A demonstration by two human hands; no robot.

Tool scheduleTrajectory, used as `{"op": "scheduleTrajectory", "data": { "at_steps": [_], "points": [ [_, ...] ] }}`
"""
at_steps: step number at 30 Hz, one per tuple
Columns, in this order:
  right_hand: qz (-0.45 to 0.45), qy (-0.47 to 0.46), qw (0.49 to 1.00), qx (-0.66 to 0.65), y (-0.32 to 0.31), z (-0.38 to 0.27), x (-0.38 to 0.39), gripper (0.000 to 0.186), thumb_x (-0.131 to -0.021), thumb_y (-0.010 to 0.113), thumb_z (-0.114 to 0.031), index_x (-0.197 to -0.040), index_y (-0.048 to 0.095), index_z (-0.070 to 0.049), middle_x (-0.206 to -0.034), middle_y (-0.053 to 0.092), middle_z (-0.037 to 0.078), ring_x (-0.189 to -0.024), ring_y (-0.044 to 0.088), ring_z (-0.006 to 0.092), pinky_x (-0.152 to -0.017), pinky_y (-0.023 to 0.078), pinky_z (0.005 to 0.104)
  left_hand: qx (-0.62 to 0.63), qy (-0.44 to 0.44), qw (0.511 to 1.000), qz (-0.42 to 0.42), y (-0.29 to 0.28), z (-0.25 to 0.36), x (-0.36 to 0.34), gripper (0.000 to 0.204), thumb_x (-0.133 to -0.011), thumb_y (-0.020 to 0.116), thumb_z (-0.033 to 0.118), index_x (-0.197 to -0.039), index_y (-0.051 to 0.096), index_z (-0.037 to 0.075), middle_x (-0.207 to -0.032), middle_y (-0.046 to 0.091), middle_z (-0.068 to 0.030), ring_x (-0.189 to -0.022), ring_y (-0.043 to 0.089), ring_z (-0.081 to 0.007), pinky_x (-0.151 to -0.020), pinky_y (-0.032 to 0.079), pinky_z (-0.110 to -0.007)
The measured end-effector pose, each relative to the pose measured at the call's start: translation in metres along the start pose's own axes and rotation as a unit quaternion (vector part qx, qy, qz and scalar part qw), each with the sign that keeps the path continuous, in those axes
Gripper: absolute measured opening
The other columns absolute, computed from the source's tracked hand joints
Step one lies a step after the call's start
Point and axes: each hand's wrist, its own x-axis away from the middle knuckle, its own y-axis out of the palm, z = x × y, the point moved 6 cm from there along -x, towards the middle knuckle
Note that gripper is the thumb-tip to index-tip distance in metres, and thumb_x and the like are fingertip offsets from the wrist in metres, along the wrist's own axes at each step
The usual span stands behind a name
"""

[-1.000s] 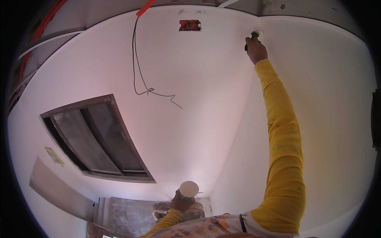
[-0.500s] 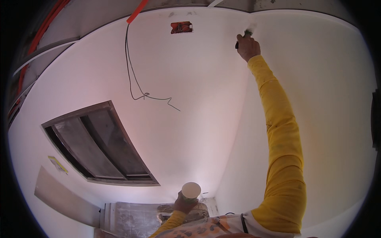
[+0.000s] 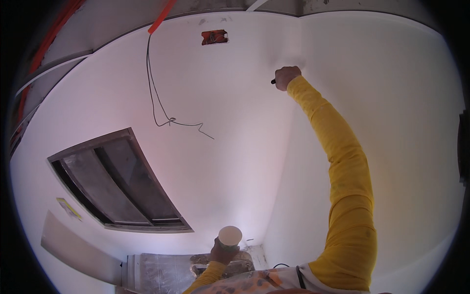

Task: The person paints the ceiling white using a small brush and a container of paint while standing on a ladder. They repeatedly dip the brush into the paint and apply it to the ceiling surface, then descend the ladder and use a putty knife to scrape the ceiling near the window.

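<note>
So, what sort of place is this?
Probably an unfinished room: thin dark wires dangle from an orange corrugated conduit, and an open red rectangular electrical box sits in the smooth white wall.

A round tub, greenish below its whitish top, has that top facing the camera. Well above the tub and rightward, a dark tool handle pokes out (the rest is hidden).

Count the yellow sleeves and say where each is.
2: the right sleeve stretches up across the wall; the left sleeve shows low, below the cup, partly out of view.
</note>
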Motion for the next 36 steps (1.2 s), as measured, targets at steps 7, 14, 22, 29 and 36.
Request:
{"op": "scheduleTrajectory", "data": {
  "at_steps": [7,14,22,29,36],
  "points": [
    [0.228,0.101,0.968,-0.027,-0.053,0.036,-0.021,0.017,-0.093,0.064,-0.022,-0.102,0.074,-0.011,-0.1,0.074,0.008,-0.092,0.072,0.0231,-0.072,0.06,0.0355,-0.001,-0.028,1.0,0.011,0.004,-0.011,-0.003,0.086,-0.066,0.088,0.044,-0.125,0.038,0.006,-0.117,0.067,-0.0177,-0.104,0.069,-0.0353,-0.088,0.058,-0.044],
    [0.144,0.044,0.988,0.037,-0.05,0.019,-0.023,0.019,-0.093,0.065,-0.021,-0.108,0.072,-0.012,-0.103,0.073,0.008,-0.1,0.071,0.0216,-0.074,0.06,0.0361,0.001,0.002,1.0,0.011,0.005,-0.016,-0.005,0.085,-0.067,0.089,0.042,-0.125,0.038,0.004,-0.117,0.067,-0.0174,-0.105,0.069,-0.0337,-0.089,0.058,-0.043],
    [0.112,0.018,0.99,0.085,-0.064,0.034,-0.011,0.019,-0.094,0.064,-0.022,-0.108,0.075,-0.014,-0.105,0.075,0.003,-0.098,0.072,0.0227,-0.071,0.06,0.0356,0.022,-0.02,1.0,0.006,0.0,-0.009,-0.001,0.086,-0.066,0.089,0.041,-0.125,0.039,0.005,-0.118,0.067,-0.0175,-0.107,0.068,-0.0339,-0.091,0.057,-0.043],
    [0.082,0.047,0.995,0.045,-0.056,0.037,0.006,0.027,-0.095,0.062,-0.028,-0.114,0.071,-0.012,-0.106,0.074,0.005,-0.108,0.069,0.0252,-0.09,0.056,0.0391,-0.007,0.024,1.0,0.018,0.004,-0.006,-0.004,0.086,-0.066,0.088,0.044,-0.125,0.037,0.006,-0.119,0.067,-0.0177,-0.107,0.068,-0.0348,-0.09,0.057,-0.043],
    [0.492,0.171,0.684,-0.51,-0.084,0.097,0.049,0.017,-0.098,0.059,-0.029,-0.102,0.063,-0.013,-0.095,0.072,0.011,-0.093,0.069,0.0331,-0.079,0.053,0.042,-0.039,-0.033,0.999,-0.009,0.001,-0.002,-0.001,0.089,-0.066,0.088,0.046,-0.127,0.036,0.006,-0.119,0.067,-0.0186,-0.106,0.068,-0.0368,-0.091,0.057,-0.044]
  ]
}}
